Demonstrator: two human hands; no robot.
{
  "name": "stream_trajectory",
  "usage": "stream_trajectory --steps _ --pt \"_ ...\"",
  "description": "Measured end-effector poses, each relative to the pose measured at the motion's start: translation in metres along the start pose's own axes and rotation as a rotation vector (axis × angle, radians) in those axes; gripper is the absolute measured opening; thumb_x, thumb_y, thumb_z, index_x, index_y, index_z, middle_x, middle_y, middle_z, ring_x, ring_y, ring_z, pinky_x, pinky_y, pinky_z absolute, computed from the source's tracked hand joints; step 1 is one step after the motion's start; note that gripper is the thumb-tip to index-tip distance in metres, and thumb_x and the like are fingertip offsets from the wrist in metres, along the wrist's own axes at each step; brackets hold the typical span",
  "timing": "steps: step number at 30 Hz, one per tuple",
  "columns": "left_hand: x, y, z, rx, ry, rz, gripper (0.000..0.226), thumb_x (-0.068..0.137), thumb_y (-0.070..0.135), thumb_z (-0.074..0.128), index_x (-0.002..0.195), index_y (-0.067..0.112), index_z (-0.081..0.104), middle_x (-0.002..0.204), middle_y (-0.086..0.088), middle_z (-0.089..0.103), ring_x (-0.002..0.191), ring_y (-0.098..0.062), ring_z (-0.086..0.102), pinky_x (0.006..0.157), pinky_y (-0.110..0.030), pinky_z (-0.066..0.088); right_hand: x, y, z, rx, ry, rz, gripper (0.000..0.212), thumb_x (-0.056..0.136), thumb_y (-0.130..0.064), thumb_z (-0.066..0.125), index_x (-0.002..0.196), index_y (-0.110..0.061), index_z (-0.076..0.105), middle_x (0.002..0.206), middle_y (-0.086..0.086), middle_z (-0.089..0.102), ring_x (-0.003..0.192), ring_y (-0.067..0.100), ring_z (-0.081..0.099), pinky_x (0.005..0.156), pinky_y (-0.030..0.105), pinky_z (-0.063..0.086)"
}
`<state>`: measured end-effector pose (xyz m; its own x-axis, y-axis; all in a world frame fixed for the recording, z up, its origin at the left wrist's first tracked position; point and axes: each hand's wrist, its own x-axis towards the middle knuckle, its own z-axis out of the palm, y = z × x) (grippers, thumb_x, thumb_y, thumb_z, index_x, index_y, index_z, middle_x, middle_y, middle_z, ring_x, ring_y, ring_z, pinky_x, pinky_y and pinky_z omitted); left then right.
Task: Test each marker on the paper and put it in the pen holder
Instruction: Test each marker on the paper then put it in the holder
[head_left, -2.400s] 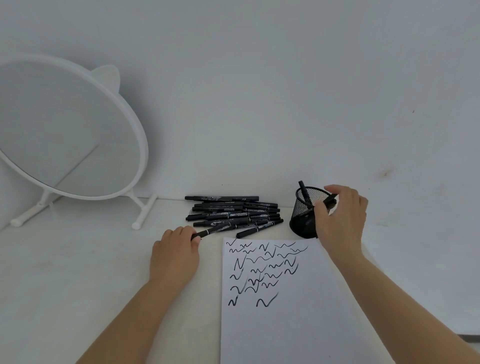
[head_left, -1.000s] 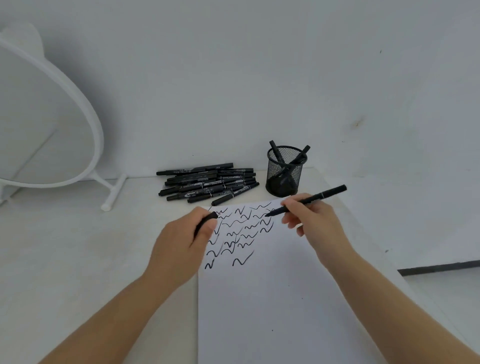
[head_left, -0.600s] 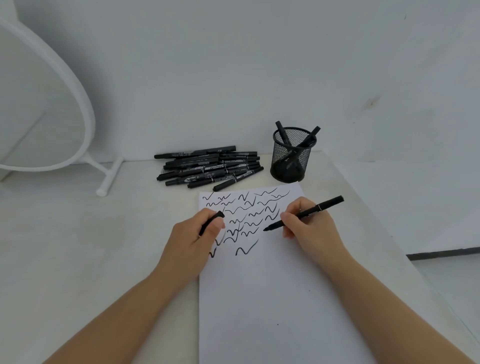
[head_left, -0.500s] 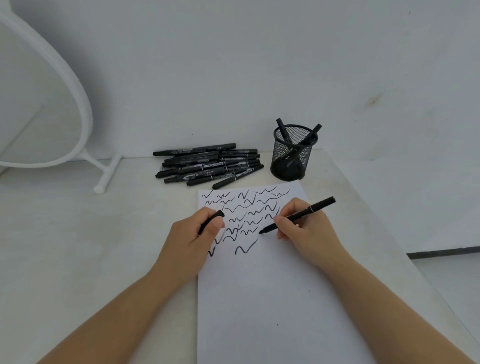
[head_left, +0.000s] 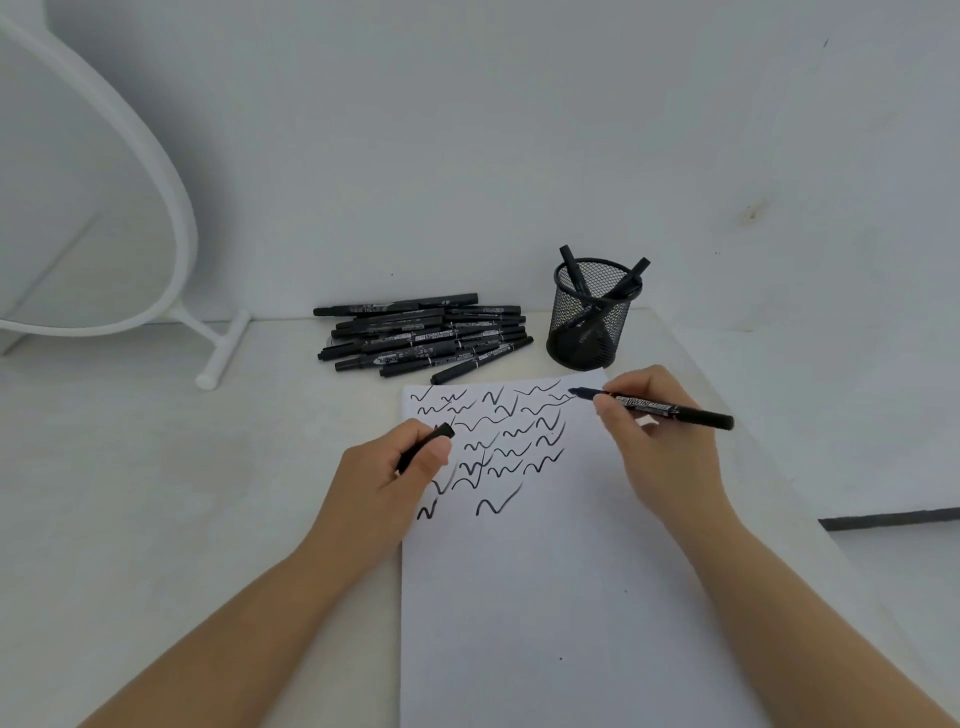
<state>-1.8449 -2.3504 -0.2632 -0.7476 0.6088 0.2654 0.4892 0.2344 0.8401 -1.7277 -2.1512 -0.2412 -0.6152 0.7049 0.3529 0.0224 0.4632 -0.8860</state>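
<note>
A white sheet of paper (head_left: 561, 597) lies in front of me, its upper part covered with black squiggles. My right hand (head_left: 660, 447) pinches an uncapped black marker (head_left: 670, 410), whose tip sits near the paper's top right corner. My left hand (head_left: 384, 478) grips the marker's black cap (head_left: 428, 444) at the paper's left edge. A pile of black markers (head_left: 426, 335) lies behind the paper. To the pile's right stands a black mesh pen holder (head_left: 589, 317) with a few markers in it.
A round white-framed mirror (head_left: 171, 208) on a stand occupies the back left of the white table (head_left: 156, 467). The wall runs close behind the pile and holder. The table's right edge slants down past my right hand.
My right hand moved the marker's tip from the middle squiggles up to the paper's top right corner. The left hand kept the cap in place.
</note>
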Motion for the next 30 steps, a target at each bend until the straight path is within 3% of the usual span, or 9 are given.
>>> stream_trajectory --steps 3,6,10,15,19,24,26,30 --pt "-0.001 0.002 0.001 0.036 -0.017 0.031 0.024 0.092 0.037 0.048 0.075 0.021 0.055 0.049 0.015 0.046 0.046 -0.005 0.038 0.046 -0.012 0.030 0.003 -0.018 0.002 0.164 -0.053 0.097 0.016 0.084 -0.013 0.063 0.076 -0.026 0.061 0.067 -0.005 0.065 0.059 0.004 0.058 0.051 0.017 0.046" --pt "-0.003 0.004 0.001 0.068 -0.030 0.050 0.026 0.089 0.046 0.037 0.079 0.026 0.052 0.052 0.018 0.049 0.045 -0.005 0.040 0.047 -0.013 0.032 0.004 -0.032 0.011 0.496 -0.144 0.338 0.013 0.089 -0.018 0.056 0.078 -0.020 0.062 0.061 -0.005 0.066 0.055 0.007 0.057 0.047 0.019 0.044" --pt "-0.005 0.007 0.002 0.075 -0.070 0.079 0.027 0.088 0.041 0.034 0.084 0.022 0.052 0.057 0.019 0.051 0.048 -0.005 0.042 0.048 -0.014 0.031 -0.001 -0.033 0.032 0.803 -0.159 0.506 0.028 0.093 -0.020 0.045 0.072 -0.012 0.061 0.054 0.004 0.062 0.046 0.012 0.052 0.043 0.021 0.041" --pt "-0.004 0.006 -0.001 0.141 -0.099 0.116 0.030 0.087 0.043 0.035 0.088 0.021 0.056 0.062 0.013 0.052 0.056 -0.005 0.045 0.051 -0.018 0.032 -0.010 -0.015 0.038 0.846 -0.157 0.498 0.024 0.094 -0.011 0.040 0.073 -0.008 0.051 0.049 0.008 0.060 0.041 0.014 0.048 0.042 0.021 0.040" --pt "-0.003 0.006 0.000 0.208 -0.131 0.147 0.026 0.086 0.043 0.036 0.089 0.026 0.055 0.067 0.008 0.053 0.063 -0.010 0.047 0.062 -0.030 0.040 -0.010 -0.011 0.038 0.800 -0.197 0.466 0.025 0.093 -0.008 0.040 0.069 -0.009 0.047 0.049 0.009 0.060 0.039 0.015 0.047 0.041 0.020 0.040" --pt "-0.004 0.007 0.000 0.271 -0.156 0.181 0.014 0.086 0.043 0.038 0.085 0.039 0.052 0.066 0.015 0.051 0.071 -0.008 0.049 0.059 -0.018 0.036 -0.013 -0.009 0.041 0.700 -0.262 0.420 0.021 0.090 -0.009 0.045 0.069 -0.010 0.049 0.050 0.009 0.061 0.039 0.016 0.046 0.041 0.022 0.040" --pt "-0.004 0.008 -0.001 0.286 -0.162 0.182 0.010 0.087 0.043 0.039 0.080 0.045 0.046 0.064 0.016 0.050 0.072 -0.006 0.048 0.059 -0.015 0.034 -0.014 -0.009 0.042 0.669 -0.286 0.403 0.014 0.079 -0.017 0.052 0.067 -0.011 0.050 0.051 0.009 0.061 0.040 0.016 0.047 0.040 0.022 0.039" --pt "-0.004 0.008 -0.001 0.300 -0.167 0.198 0.011 0.087 0.043 0.039 0.080 0.042 0.047 0.067 0.018 0.052 0.073 -0.005 0.047 0.060 -0.015 0.034 -0.018 -0.011 0.041 0.615 -0.324 0.359 0.014 0.077 -0.022 0.054 0.065 -0.015 0.052 0.054 0.008 0.063 0.043 0.017 0.050 0.042 0.024 0.041"
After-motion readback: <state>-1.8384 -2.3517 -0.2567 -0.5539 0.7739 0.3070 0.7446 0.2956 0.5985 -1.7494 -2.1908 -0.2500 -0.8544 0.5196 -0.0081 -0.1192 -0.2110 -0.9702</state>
